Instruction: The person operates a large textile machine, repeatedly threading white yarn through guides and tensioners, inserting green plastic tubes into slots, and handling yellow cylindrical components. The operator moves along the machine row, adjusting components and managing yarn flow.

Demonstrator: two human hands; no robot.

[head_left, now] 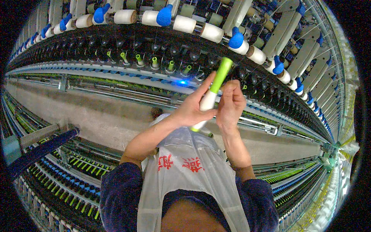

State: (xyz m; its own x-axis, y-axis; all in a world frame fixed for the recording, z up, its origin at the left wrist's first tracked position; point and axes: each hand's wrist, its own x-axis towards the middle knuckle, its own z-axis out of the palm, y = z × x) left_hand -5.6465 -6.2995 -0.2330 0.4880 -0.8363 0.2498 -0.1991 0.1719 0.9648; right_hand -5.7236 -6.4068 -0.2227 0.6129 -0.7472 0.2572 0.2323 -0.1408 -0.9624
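**Bobbin held up before the spinning frame**

I see both hands raised at chest height, meeting on one bobbin (213,89). It is a green tube with a band of white yarn wound round its lower half, tilted with its bare green top toward the upper right.

Left hand (192,109): fingers curled round the white wound part from the left, index finger stretched up along the tube. A firm wrap, closed on the bobbin.

Right hand (230,103): fingers bunched close together at the tube's right side, near where green meets white. They look pinched, as if on a yarn end, but I cannot make out any thread.

Behind the hands runs the spinning frame (116,77), with a row of green spindles (154,62), white roving packages (184,24) with blue caps above, and a small blue lamp (183,82) lit just left of the hands. A white apron (193,174) hangs below.

Risks, as I judge them:
- The yarn end is fine; a jerk from the right hand could snap it or pull loose coils off the white band.
- The left grip sits low on a tilted tube; loosening it could let the bobbin slide down onto the apron.
- The hands are close to the spindle row; drifting forward could catch a finger or the loose end.
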